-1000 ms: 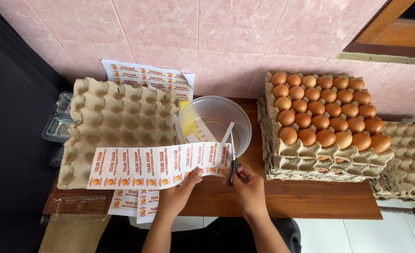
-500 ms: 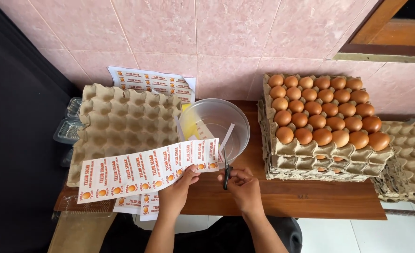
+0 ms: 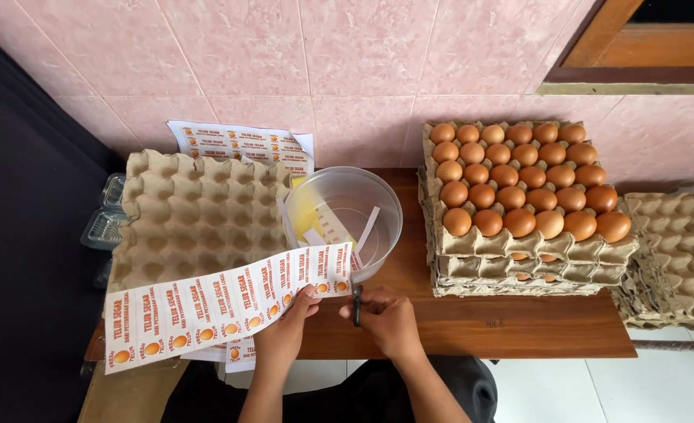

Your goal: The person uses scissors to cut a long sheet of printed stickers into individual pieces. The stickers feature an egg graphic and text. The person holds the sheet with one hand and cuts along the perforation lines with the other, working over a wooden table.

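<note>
Both forearms come up from the near edge of the bench [image 3: 472,325] and angle inward, so the two hands meet just over that front edge, close to one another but not touching. The left hand [image 3: 288,333] is turned palm-down with its thumb and fingertips pinched shut at the far end, wrist fairly straight. The right hand [image 3: 390,317] sits just to the right of it, knuckles up, fingers curled closed into a loose fist, with the wrist bent slightly toward the left hand.

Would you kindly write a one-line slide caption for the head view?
Left hand holds a label strip while right hand grips scissors beside stacked egg trays.
</note>
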